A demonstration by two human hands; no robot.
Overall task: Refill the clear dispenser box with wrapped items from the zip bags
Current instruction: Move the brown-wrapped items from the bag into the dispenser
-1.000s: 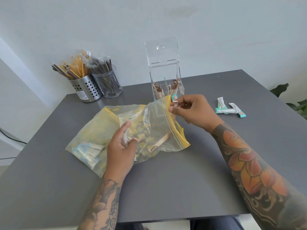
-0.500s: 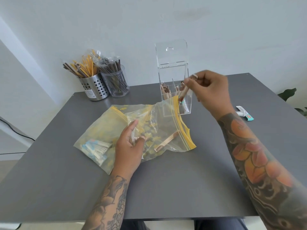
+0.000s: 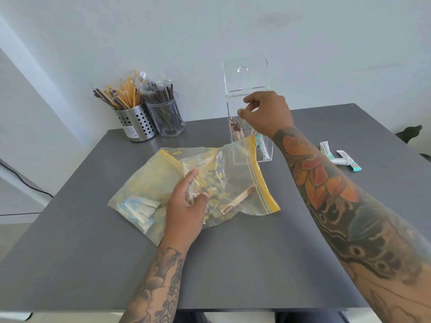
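The clear dispenser box [image 3: 235, 153] stands at the back of the grey table [image 3: 233, 264], its hinged lid [image 3: 245, 73] raised. Brown wrapped sticks [image 3: 235, 127] stand inside, with a white-and-teal packet [image 3: 262, 148] in the right compartment. My right hand [image 3: 268, 113] hovers over the box's open top, thumb and fingers pinched at the tip of a brown stick. My left hand [image 3: 186, 206] rests on the upper zip bag [image 3: 235, 180] and pinches its plastic. One brown stick [image 3: 238, 201] lies in that bag. The lower zip bag [image 3: 144, 190] holds blue-and-white wrapped items [image 3: 137, 208].
A perforated steel cup [image 3: 136, 123] and a clear cup [image 3: 166, 117] full of wrapped sticks stand at the back left. Loose white-and-teal packets [image 3: 338, 157] lie to the right of the box. A plant leaf [image 3: 410, 134] shows past the right edge.
My right hand drew a brown stick out of the upper bag, lifted it and brought it down to the box's open top. My left hand kept its hold on the bag.
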